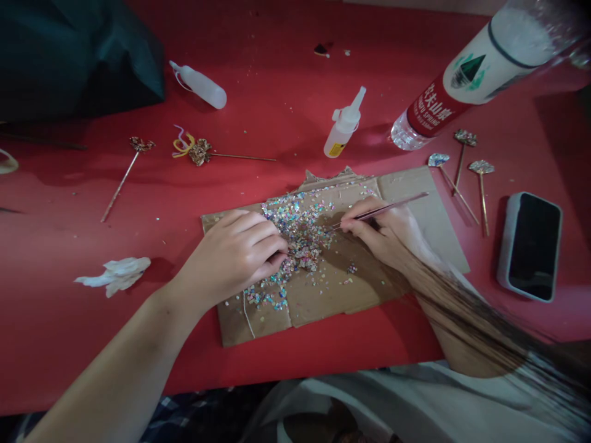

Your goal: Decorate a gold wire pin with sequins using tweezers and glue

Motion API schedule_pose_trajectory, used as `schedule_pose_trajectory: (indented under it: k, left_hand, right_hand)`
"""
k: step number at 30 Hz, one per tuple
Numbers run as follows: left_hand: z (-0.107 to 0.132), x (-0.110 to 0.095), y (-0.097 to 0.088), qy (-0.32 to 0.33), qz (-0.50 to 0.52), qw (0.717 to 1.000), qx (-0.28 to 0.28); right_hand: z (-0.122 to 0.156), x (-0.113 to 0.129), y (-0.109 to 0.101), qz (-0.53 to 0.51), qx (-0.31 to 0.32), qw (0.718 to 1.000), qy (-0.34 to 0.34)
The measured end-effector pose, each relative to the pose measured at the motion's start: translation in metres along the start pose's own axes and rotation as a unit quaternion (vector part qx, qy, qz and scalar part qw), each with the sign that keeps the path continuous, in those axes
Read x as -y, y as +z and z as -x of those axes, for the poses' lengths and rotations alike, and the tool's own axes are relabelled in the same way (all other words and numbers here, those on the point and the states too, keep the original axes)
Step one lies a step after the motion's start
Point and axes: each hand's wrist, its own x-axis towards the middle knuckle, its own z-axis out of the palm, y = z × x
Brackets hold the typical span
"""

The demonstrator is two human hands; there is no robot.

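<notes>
Tweezers (392,205) are pinched in my right hand (376,231), their tips pointing left toward a spread of iridescent sequin flakes (295,215). The flakes lie on a flat piece of brown cardboard (332,301). My left hand (244,249) rests over the left part of the flakes with its fingers closed; whatever is between the fingertips is hidden. Just right of those fingertips is a clustered, flake-covered piece (308,258). Whether it joins what the left hand holds, I cannot tell. A white string (248,315) lies at the cardboard's lower left.
Two small squeeze bottles, one lying (203,87) and one upright (341,126), are behind the cardboard. A water bottle (431,107) and phone (530,246) stand right. Decorated sticks lie right (482,197) and left (122,181). Crumpled tissue (120,274) is left; a dark bag (78,61) behind.
</notes>
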Motion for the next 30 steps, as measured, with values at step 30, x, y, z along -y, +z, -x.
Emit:
schedule_pose_trajectory:
  k: [30]
  left_hand:
    - [0.001,-0.003,-0.001,0.006,-0.012,1.000,-0.003]
  right_hand:
    - [0.004,0.014,0.002,-0.250,-0.089,0.961,0.071]
